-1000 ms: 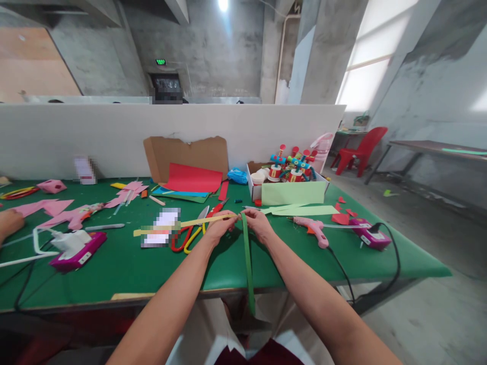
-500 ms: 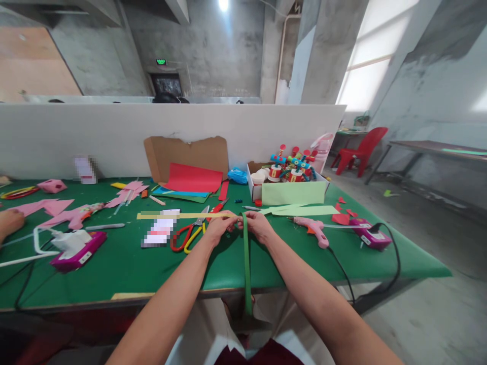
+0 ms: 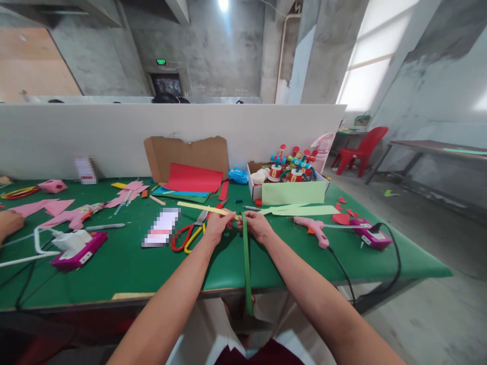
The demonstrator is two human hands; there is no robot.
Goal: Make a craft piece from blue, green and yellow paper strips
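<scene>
Close together above the near part of the table are my two hands, fingers pinched. My left hand (image 3: 221, 225) grips a yellow paper strip (image 3: 198, 207) that sticks out to the left over the scissors. My right hand (image 3: 257, 226) holds a green paper strip (image 3: 246, 268), which hangs down past the table edge. The two strips meet between my fingertips; how they are joined there is too small to make out. Just left of my left hand lie scissors (image 3: 185, 237) with red and yellow handles. A pink glue gun (image 3: 315, 229) rests to the right of my right hand.
Behind my hands stand a box (image 3: 255, 190) of paper robot figures (image 3: 295, 175) and stacked coloured paper (image 3: 194, 177). Purple power strips (image 3: 371, 235) with cords lie at both sides. Another person's hand (image 3: 10, 223) is at the far left, near pink paper pieces (image 3: 49, 207).
The yellow strip's free end has swung upward and looks shorter, no longer crossing the blurred-out white item on the table. Both hands stay nearly in place.
</scene>
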